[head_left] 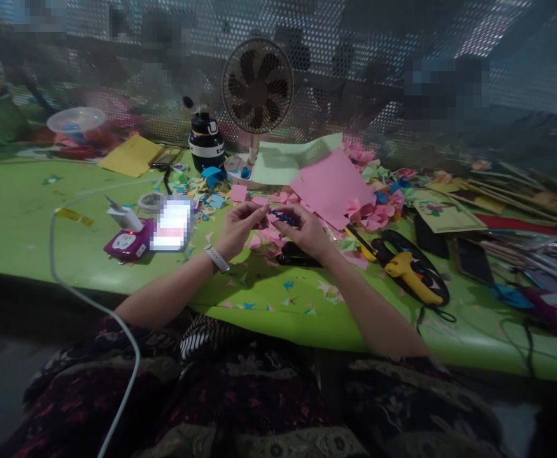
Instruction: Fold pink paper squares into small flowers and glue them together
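Over the paper scraps at the table's middle, my two hands meet almost fingertip to fingertip. A small dark blue, twisted-looking piece [285, 218] sits in the fingers of my right hand [309, 236]; its exact kind is unclear. My left hand [240, 228], with a pale band [217, 259] on its wrist, is closed in a pinch close to the blue piece's left end. Whatever lies between those fingertips is too small to make out. Beneath my right hand rests a black object [300, 254], partly covered by it. Pink paper pieces [271, 236] lie below both hands.
Behind stand a fan [258, 92] and a black bottle [206, 143]. Pink sheets [333, 187] lie beyond my right hand. Rightward are a yellow cutter [361, 243] and a yellow glue gun [414, 278]. A lit phone [172, 222] and a white cable [87, 289] are leftward.
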Demonstrator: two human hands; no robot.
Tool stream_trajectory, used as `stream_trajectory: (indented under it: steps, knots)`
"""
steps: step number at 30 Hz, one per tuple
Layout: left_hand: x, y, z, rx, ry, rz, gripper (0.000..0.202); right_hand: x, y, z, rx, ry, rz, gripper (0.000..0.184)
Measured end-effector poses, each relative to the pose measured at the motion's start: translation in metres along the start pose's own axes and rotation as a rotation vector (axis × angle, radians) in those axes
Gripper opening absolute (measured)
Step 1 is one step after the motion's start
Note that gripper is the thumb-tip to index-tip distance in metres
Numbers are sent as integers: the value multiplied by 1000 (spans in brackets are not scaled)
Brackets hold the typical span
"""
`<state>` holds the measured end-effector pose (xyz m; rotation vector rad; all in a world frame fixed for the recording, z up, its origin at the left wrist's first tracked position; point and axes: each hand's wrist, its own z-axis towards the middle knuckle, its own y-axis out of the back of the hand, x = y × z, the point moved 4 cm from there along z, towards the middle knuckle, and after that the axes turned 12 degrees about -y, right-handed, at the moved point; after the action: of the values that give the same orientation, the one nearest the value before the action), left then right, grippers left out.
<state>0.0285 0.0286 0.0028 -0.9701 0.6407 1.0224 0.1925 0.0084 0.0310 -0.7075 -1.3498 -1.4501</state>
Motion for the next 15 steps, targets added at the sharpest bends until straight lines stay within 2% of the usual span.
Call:
stream_trajectory:
  steps: [2,5,15]
  knots:
    - [1,1,1,-4,-17,12,37,0,0,-1,-62,63,-63,34]
    - [1,0,0,2,-21,16,37,-3,0,-1,-88,79,-103,32]
    - [-3,-3,-1,7,-7,-31,37,-8,0,2,18,-2,-8,46]
